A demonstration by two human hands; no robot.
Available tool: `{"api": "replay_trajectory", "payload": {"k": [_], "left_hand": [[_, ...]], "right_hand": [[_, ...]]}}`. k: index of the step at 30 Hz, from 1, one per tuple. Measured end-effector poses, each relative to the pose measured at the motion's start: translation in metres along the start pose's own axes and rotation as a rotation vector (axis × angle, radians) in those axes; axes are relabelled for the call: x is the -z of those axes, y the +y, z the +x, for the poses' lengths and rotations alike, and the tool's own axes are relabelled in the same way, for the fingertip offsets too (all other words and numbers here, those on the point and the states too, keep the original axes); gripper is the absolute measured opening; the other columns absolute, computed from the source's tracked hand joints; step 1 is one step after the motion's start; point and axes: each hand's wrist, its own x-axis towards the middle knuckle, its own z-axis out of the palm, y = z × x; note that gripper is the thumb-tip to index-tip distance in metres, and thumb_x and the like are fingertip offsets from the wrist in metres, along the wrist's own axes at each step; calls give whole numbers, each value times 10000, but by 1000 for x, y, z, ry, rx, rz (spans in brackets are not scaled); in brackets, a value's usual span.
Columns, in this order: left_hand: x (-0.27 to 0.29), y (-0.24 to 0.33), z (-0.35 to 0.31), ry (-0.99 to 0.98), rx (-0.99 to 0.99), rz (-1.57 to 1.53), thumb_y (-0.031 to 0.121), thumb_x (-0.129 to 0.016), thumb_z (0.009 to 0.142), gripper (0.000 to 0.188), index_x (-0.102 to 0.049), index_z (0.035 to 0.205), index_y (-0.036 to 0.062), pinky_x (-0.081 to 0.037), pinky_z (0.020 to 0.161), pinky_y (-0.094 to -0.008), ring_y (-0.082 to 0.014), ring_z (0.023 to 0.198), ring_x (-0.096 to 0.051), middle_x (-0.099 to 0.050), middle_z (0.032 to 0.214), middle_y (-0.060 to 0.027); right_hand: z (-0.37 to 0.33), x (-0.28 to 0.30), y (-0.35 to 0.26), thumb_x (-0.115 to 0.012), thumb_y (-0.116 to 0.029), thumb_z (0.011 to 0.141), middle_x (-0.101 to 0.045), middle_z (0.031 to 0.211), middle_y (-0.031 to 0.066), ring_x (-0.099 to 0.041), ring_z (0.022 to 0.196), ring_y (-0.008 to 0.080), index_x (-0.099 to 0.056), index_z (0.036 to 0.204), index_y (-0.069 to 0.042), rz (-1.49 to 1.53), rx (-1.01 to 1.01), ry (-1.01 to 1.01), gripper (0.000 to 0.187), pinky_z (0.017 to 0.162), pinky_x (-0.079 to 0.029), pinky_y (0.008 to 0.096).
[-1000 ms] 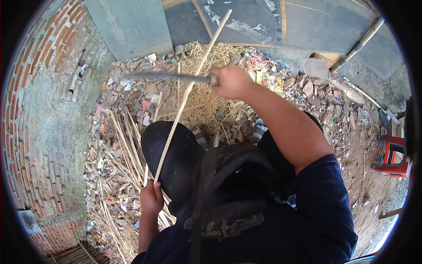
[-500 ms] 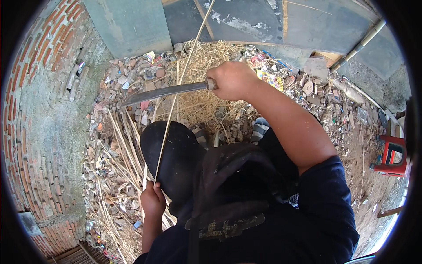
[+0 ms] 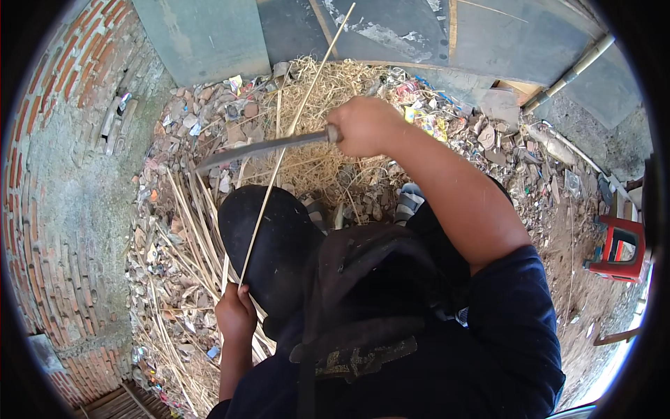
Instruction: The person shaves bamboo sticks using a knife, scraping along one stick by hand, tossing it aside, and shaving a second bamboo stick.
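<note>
Down into view slips the far tip of your pale strip (image 3: 265,207), which ran off the top edge half a second ago, while your left hand (image 3: 236,314) has shifted slightly toward the left. That hand grips the strip's near end, thumb pressed along it, and the length slants up and away across your black-covered left knee (image 3: 289,234). Up top, your right hand (image 3: 366,126) is clenched round the handle of the knife (image 3: 255,149), its long blade pointing left and a touch downward. Blade and strip cross out beyond the knee; whether the edge bites in, you can't tell from this angle. Beneath the crossing spreads a heap of curly shavings (image 3: 349,79), and just left of your knee lie more loose strips (image 3: 188,216) over the rubble (image 3: 150,181). Your sandalled right foot (image 3: 410,202) sits just below the heap. Brick wall (image 3: 42,258) on your left, grey panels (image 3: 202,42) ahead, red stool (image 3: 618,269) well off to your right.
</note>
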Motion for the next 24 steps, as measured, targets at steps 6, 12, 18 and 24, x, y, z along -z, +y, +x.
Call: {"api": "replay_trajectory", "payload": {"k": [6,12,18,24], "left_hand": [[-4,-6,-3,49,-54,30,214,-557,986,231,-534,834,41,-436,530,-560,-490,599,-588,-582,616,-248],[-5,-5,-5,44,-22,49,213,-554,988,224,-538,841,43,-442,527,-551,-479,600,-595,-590,622,-238],[0,-1,0,22,-20,70,241,-550,994,249,-552,840,46,-445,532,-554,-477,604,-603,-596,623,-237],[2,-4,-11,37,-15,81,254,-546,1001,259,-535,851,43,-443,535,-558,-479,618,-604,-596,639,-238]], "right_hand": [[-2,-10,-12,-639,-209,812,-718,997,125,-692,1004,316,-721,1034,-142,30,-20,35,246,861,-562,456],[-3,-5,-20,-645,-199,796,-725,998,111,-700,986,312,-721,1035,-137,-59,27,38,259,849,-572,454],[0,-8,-11,-638,-196,824,-721,979,92,-704,972,294,-726,1039,-174,28,-52,55,233,832,-580,444],[11,-10,-16,-600,-192,908,-715,1006,85,-702,969,251,-717,1108,-185,29,-81,-48,232,874,-572,430]]}}
